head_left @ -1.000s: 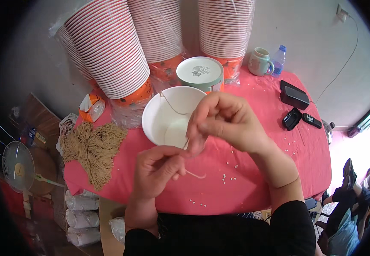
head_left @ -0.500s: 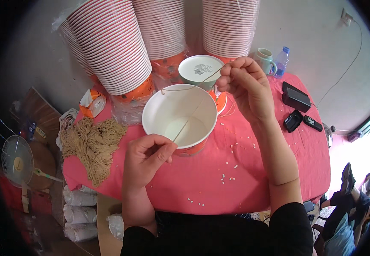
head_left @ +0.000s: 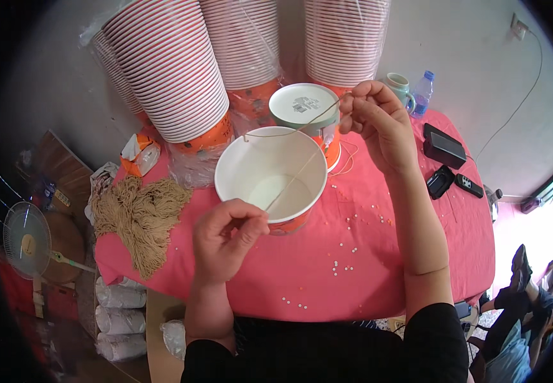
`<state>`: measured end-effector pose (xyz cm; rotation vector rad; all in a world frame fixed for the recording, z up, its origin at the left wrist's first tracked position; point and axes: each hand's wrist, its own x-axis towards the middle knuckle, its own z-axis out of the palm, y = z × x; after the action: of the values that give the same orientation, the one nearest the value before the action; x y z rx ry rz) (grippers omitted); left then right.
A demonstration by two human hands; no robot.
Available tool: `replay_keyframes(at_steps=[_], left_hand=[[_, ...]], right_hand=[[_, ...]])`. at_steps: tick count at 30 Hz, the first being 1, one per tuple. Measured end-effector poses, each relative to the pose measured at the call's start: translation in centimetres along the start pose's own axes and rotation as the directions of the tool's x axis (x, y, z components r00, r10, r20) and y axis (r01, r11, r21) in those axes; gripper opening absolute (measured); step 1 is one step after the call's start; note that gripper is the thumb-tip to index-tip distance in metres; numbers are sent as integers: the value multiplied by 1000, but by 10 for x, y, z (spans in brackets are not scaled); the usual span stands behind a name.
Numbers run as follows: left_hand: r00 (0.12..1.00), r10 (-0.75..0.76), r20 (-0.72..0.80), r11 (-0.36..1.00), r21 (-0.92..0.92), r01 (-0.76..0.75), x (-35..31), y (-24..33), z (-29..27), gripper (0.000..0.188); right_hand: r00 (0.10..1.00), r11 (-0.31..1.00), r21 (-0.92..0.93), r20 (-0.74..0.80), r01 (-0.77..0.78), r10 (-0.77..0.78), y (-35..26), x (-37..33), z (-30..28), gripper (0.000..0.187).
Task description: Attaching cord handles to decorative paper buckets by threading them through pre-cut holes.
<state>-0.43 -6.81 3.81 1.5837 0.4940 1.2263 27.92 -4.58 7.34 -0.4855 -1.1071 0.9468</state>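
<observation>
Filling the middle: a bench (head_left: 308, 281) under a pink-red cloth. Along its far side, tall nested stacks of white-rimmed orange tubs, partly in clear plastic: a leaning left stack (head_left: 168, 70), a middle stack (head_left: 241, 45) and a right stack (head_left: 346, 38). In front of these, between and just beyond both hands, an open tub (head_left: 235, 166), white inside, upright on the cloth. To its left, a loose bundle of tan yarn (head_left: 139, 220).

Near the open tub's front rim, the left hand (head_left: 231, 236), thumb and forefinger pressed together on a thin strand. Higher up, to the right of the open tub, the right hand (head_left: 381, 121), fingertips pinching a tan cord (head_left: 321, 117), remaining fingers loosely curled.

Behind the open tub, a pale green tub (head_left: 305, 102) with a white top. At far right, a black box (head_left: 444, 145); at far left, an orange-and-white packet (head_left: 139, 153). Near the wall, a blue-capped bottle (head_left: 424, 96) just beside a pale green mug (head_left: 396, 82). Below the black box, a black case (head_left: 441, 182) next to a small black device (head_left: 469, 186).

Cord slanting down from the right fingers to the open tub's far-left rim; strand from the left fingers slanting up across the opening, its link with the cord too faint to tell. Smallest, scattered nearer the bench's front: white beads (head_left: 336, 268).
</observation>
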Motion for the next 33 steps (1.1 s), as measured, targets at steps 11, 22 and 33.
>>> replay_keyframes(at_steps=[11,22,33], left_hand=[[826,465,318,632,534,-561,2,-14,22,19],[859,468,206,731,456,-507,2,-8,22,19],[887,441,134,746,495,-446,0,-12,18,22]], right_hand=[[988,393,-911,151,123,42,-46,-33,40,19],[812,543,-819,438,185,385,-14,-59,72,36],[838,694,-692,487,198,245,-16,-54,73,12]])
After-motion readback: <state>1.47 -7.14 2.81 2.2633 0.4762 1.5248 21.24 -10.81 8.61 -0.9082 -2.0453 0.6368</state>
